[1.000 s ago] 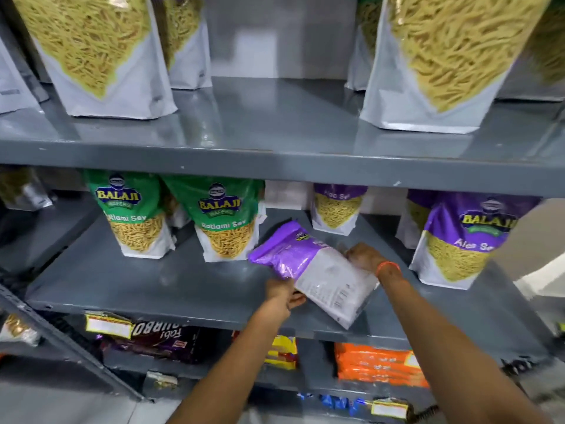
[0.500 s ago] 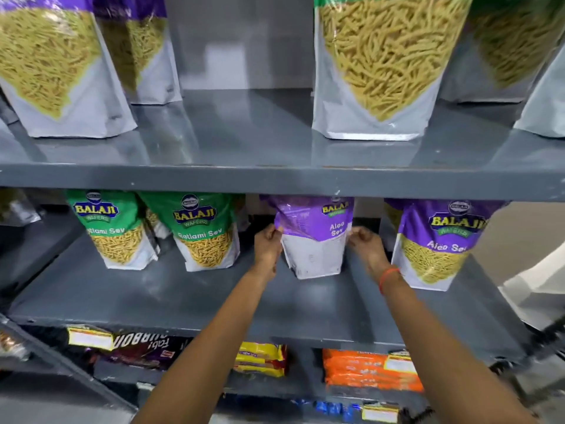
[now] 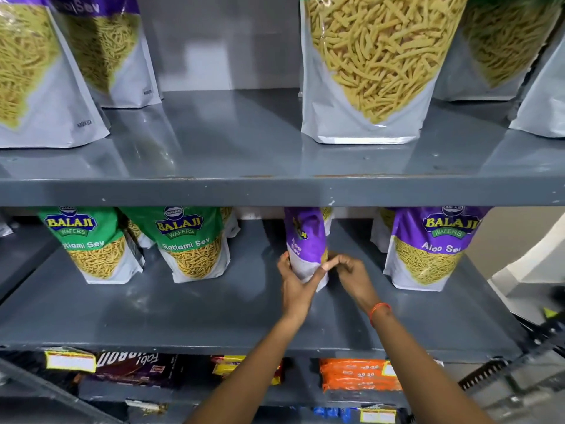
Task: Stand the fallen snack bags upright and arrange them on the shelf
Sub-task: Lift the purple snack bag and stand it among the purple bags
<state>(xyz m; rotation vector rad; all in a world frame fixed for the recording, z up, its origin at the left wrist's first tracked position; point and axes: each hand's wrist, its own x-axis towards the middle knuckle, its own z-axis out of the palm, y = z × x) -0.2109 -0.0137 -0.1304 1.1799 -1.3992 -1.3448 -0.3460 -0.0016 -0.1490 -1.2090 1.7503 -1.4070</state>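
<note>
A purple Aloo Sev bag [image 3: 305, 240] stands upright on the middle grey shelf [image 3: 214, 307], turned so its narrow side faces me. My left hand [image 3: 295, 284] wraps its lower left side. My right hand [image 3: 348, 270] pinches its lower right edge. Two green Ratlami Sev bags [image 3: 91, 243] [image 3: 192, 243] stand upright to the left. Another purple Aloo Sev bag [image 3: 428, 243] stands upright to the right.
The upper shelf [image 3: 232, 142] carries large sev pouches, one [image 3: 370, 68] in the centre right and others at both sides. The shelf below holds dark biscuit packs [image 3: 134, 368], yellow packs and orange packs [image 3: 357, 374]. More bags stand behind the front row.
The purple bag went from lying slanted in my hands to standing upright. Since half a second ago it has turned from front-facing to edge-on, and my hands have come closer together.
</note>
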